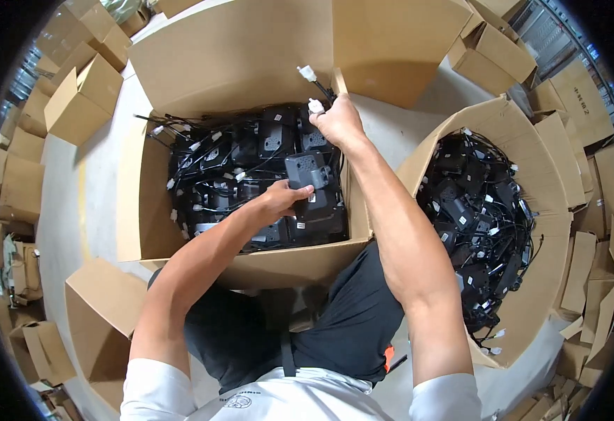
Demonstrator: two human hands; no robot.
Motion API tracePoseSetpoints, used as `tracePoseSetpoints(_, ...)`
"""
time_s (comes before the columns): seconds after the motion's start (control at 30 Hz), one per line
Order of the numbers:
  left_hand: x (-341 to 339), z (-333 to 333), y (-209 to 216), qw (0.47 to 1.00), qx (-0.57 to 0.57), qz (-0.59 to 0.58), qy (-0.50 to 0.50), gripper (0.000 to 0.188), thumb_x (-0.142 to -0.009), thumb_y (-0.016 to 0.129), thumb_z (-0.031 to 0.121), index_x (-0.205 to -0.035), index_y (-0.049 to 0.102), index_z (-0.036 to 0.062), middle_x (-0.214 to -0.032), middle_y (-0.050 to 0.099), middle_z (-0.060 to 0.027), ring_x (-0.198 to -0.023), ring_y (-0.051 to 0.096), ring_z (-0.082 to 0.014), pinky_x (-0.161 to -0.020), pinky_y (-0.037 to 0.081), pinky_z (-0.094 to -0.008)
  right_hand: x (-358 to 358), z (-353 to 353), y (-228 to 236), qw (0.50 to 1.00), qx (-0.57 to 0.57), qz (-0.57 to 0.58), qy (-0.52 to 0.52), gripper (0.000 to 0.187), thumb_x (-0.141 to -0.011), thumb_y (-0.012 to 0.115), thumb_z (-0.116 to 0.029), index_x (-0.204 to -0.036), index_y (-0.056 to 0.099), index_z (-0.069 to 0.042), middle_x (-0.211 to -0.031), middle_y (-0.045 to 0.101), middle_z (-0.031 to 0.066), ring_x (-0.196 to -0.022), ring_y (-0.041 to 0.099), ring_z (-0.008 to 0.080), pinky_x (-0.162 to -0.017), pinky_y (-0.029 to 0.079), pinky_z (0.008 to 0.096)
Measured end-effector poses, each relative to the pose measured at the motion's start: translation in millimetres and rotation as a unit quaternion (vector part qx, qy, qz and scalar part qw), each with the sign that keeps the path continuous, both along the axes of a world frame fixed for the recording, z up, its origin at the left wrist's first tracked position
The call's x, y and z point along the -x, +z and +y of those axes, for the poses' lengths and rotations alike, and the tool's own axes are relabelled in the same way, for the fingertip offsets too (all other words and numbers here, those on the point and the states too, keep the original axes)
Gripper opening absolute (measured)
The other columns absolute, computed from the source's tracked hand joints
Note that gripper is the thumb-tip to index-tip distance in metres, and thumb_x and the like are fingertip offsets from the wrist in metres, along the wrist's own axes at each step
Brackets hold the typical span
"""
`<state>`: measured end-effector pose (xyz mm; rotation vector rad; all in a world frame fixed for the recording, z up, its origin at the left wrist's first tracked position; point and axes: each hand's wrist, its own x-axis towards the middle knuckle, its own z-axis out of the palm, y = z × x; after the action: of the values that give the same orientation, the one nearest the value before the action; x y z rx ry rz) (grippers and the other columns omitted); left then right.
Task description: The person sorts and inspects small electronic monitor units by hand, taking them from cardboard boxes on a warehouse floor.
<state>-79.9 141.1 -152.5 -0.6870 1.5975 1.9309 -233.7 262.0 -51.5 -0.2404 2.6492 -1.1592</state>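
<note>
My left hand (279,199) is closed on the edge of a black boxy electronic unit (300,165), its thumb lying on top. This unit sits over the others in an open cardboard box (265,261). At the box's far right corner, my right hand (340,121) grips black cables (323,88) that end in white plugs (308,73). Whether these cables belong to the unit in my left hand, I cannot tell. Similar black units (275,133) with white labels lie in rows in the box, with leads and small white plugs along its left side.
To the right stands a second open carton (542,172), heaped with tangled black units and cables (472,217). An open box (103,309) is by my left leg. Cardboard boxes (86,98) line the left, and flattened or opened cartons (588,274) crowd the right. Tall flaps (251,56) rise behind the main box.
</note>
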Motion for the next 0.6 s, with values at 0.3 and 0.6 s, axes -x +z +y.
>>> tracePoseSetpoints(0.3,35,16,-59,0.999,0.044,-0.018,0.014,0.051,-0.097,0.069,0.031,-0.136,0.049,0.0052,-0.126,0.062,-0.0105,-0.116,0.061,-0.0286,-0.102,0.046,-0.0596,-9,-10,4,0.993,-0.035,0.112,0.001,0.069,-0.076,0.079,-0.025,-0.129,0.047,0.006,-0.128,0.059,0.0299,-0.122,0.057,0.0425,-0.104,0.047,0.0487)
tracePoseSetpoints(0.6,32,1,-84,0.997,0.059,0.043,-0.036,0.055,-0.096,0.069,0.036,-0.136,0.049,0.0040,-0.125,0.062,-0.0137,-0.109,0.063,-0.0263,-0.086,0.058,-0.0518,-17,-19,6,0.981,-0.115,0.142,0.059,0.035,-0.081,0.064,-0.015,-0.111,0.067,0.003,-0.116,0.066,0.0250,-0.113,0.065,0.0369,-0.103,0.049,0.0450)
